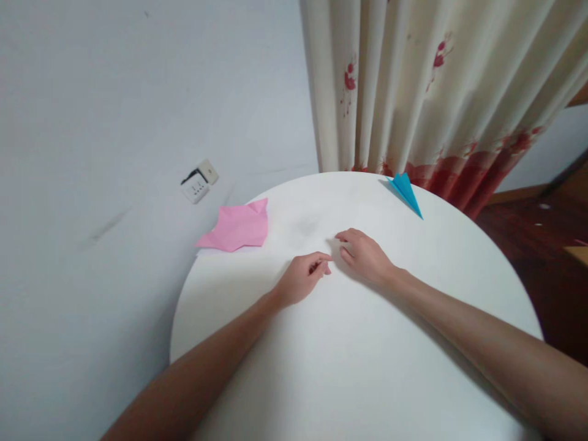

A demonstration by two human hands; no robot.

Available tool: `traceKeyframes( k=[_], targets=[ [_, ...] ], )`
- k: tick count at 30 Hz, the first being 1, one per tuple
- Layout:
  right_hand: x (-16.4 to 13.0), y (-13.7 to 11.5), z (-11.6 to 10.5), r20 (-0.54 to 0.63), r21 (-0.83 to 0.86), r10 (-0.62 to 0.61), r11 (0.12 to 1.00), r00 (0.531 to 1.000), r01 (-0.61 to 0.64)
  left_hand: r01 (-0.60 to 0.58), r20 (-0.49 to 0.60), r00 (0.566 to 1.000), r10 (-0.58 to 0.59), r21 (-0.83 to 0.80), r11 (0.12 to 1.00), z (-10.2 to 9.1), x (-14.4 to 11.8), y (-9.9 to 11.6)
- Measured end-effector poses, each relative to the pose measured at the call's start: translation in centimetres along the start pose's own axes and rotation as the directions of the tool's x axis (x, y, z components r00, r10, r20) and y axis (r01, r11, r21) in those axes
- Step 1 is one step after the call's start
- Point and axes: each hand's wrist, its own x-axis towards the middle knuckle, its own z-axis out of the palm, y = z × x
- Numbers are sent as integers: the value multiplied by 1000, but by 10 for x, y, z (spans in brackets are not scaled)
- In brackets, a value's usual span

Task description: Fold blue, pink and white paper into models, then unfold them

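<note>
My left hand (303,278) rests on the round white table (349,367) near its middle, fingers curled in and thumb against the index finger, with nothing visible in it. My right hand (365,254) lies palm down just to its right, fingers loosely bent, fingertips almost meeting the left hand's. It holds nothing. A pink folded paper (239,228) lies at the table's far left edge, a hand's length from my left hand. A blue paper plane (406,191) sits at the far right edge, beyond my right hand.
A pale wall stands to the left with a white socket (198,182) low on it. A cream curtain with red flowers (427,92) hangs behind the table. Dark wooden floor (542,245) shows to the right.
</note>
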Motion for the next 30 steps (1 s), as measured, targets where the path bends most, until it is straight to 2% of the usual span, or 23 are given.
traceKeyframes(
  k=[3, 6, 11, 20, 22, 24, 27, 30],
  targets=[
    [-3, 4, 9, 55, -40, -66, 997, 996, 68, -14, 11, 1000, 14, -14, 1000, 0, -1, -3],
    [-3, 12, 12, 80, -114, -55, 991, 995, 64, -7, 21, 1000, 7, -13, 1000, 0, -2, -2],
    [-3, 16, 9, 143, -192, -57, 978, 988, 84, -12, 37, 999, 11, 9, 1000, -2, -4, 2],
    [-2, 24, 5, 204, -209, -85, 969, 975, 129, -49, 45, 998, 46, 50, 998, -8, -4, 3],
    [-3, 25, 5, 203, -206, -99, 968, 974, 141, -64, -22, 998, 67, 106, 992, -13, -1, -1],
    [-3, 25, 5, 205, -209, -107, 966, 973, 150, -62, -167, 982, 91, 170, 984, -20, 4, -8],
    [-4, 25, 5, 210, -215, -108, 964, 972, 153, -22, -397, 908, 135, 276, 961, -31, 11, -23],
    [-4, 25, 5, 211, -213, -115, 964, 971, 160, 48, -487, 857, 170, 403, 914, -41, 16, -38]
  ],
)
